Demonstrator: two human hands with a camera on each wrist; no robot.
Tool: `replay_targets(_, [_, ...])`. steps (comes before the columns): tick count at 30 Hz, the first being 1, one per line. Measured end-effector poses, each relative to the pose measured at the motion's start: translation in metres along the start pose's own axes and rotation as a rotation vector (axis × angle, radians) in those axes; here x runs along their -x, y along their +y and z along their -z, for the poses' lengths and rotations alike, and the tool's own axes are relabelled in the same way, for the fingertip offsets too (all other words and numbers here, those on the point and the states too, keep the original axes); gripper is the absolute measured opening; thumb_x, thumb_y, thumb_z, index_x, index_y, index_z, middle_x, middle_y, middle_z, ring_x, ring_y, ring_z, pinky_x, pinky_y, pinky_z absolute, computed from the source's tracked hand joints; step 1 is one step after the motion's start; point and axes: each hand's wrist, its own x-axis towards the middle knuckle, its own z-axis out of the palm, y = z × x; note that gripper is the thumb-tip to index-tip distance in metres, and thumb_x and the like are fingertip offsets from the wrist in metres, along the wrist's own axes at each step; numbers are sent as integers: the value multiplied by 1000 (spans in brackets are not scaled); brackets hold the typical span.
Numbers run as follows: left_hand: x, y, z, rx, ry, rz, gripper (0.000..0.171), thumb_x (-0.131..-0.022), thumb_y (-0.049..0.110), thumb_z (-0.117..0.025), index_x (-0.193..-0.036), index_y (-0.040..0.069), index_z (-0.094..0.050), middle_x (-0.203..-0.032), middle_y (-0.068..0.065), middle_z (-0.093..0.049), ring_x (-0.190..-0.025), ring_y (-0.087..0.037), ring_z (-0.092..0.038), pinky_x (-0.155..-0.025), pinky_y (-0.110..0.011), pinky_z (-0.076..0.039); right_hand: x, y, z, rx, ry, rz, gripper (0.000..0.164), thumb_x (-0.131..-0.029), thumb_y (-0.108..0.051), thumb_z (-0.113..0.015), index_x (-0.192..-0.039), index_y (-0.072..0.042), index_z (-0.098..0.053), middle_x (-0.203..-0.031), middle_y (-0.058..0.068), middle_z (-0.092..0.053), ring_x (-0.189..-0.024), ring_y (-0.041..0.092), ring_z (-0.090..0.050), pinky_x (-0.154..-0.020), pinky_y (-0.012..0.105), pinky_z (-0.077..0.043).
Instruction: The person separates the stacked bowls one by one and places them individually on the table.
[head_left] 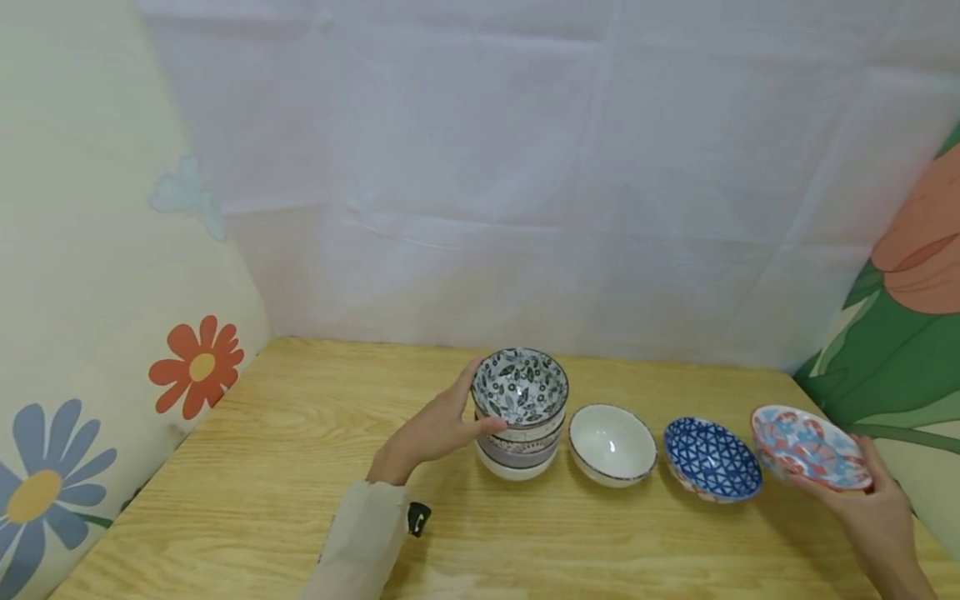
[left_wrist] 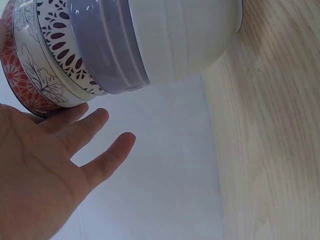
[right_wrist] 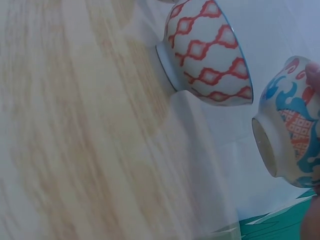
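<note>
Several bowls stand nested in a stack in the head view; the topmost bowl (head_left: 521,388) is leaf-patterned inside and has a red outside (left_wrist: 26,82). My left hand (head_left: 442,421) grips this top bowl from the left, thumb across its near side and other fingers around the far side. Below it show a band of dark-red petals, a purple-grey bowl (left_wrist: 107,45) and a white bowl (left_wrist: 175,35). At the far right, my right hand (head_left: 873,508) holds a red-and-blue patterned bowl (head_left: 810,448) by its side. In the right wrist view, that bowl (right_wrist: 292,125) is tilted and raised off the table.
Between the hands, a white dark-rimmed bowl (head_left: 612,443) and a blue lattice bowl (head_left: 711,458), red-patterned outside (right_wrist: 210,55), sit in a row on the wooden table (head_left: 247,500). A white cloth (head_left: 450,208) hangs behind, with flower-printed panels (head_left: 97,275) at the sides.
</note>
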Motion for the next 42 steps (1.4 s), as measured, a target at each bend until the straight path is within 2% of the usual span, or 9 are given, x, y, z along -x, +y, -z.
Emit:
replay_targets(5, [0,0,0,2,4,7,96,-76,56,-59,-144,28,3,-148,-5,-16,-134,-25,-18,-105,-49,-23,9,-6,1,61,-9,-13,91,-75,-18,-72,-143,-32,-13,-132,-15,-33,-106,-14,-35,-72,-3,-31])
replay_targets(10, [1,1,0,5,0,-3,95,-77,55,-59,-144,28,4,-148,-5,-15,-134,-25,-18,-105,-49,-22,12,-3,1,114,-21,-84,93,-78,-27,-69,-142,-34,-2,-146,-1,-16,-117,-9,-26,-74,-6,-24])
replay_targets(16, [2,1,0,7,3,-1,95,-77,55,-59,-143,29,5,-149,-4,-13,-134,-25,-17,-105,-49,-22,9,0,1,126,-32,-122,95,-78,-31,-68,-142,-33,2,-149,7,-9,-121,-4,-24,-72,-5,-26])
replay_targets(18, [2,1,0,3,5,-4,95,-77,55,-58,-143,28,5,-149,-4,-13,-135,-25,-17,-105,-49,-22,8,0,1,136,-37,-129,96,-78,-32,-68,-142,-32,4,-149,9,-9,-125,1,-24,-73,-5,-26])
replay_targets(20, [2,1,0,-1,7,-12,95,-78,54,-58,-144,27,5,-149,-4,-13,-135,-25,-16,-105,-49,-22,7,-1,1,150,-43,-137,97,-79,-33,-67,-142,-28,6,-149,11,-6,-130,11,-19,-83,-4,-23])
replay_targets(24, [2,0,0,-1,4,-30,95,-78,54,-58,-144,27,4,-149,-3,-13,-135,-24,-16,-105,-48,-22,6,1,2,193,-53,-148,99,-80,-37,-65,-141,-20,11,-148,17,0,-133,32,-8,-109,24,-13])
replay_targets(27, [1,0,0,4,2,-36,94,-78,54,-59,-144,28,3,-149,-3,-15,-134,-23,-17,-105,-48,-22,4,5,1,191,-58,-152,100,-80,-37,-65,-141,-18,13,-148,18,2,-133,35,-6,-109,44,-9])
replay_targets(34, [1,0,1,-3,3,-26,93,-78,53,-59,-144,27,0,-148,-4,-17,-134,-24,-19,-105,-49,-23,2,16,0,182,-69,-170,101,-80,-37,-65,-141,-14,13,-147,19,6,-133,36,-1,-107,49,-8])
replay_targets(42, [3,6,2,6,-4,-27,92,-79,50,-60,-144,24,1,-148,-5,-16,-134,-26,-18,-105,-49,-22,3,15,0,229,-72,-190,103,-79,-40,-65,-142,-14,12,-146,25,-1,-132,40,-8,-106,51,-9])
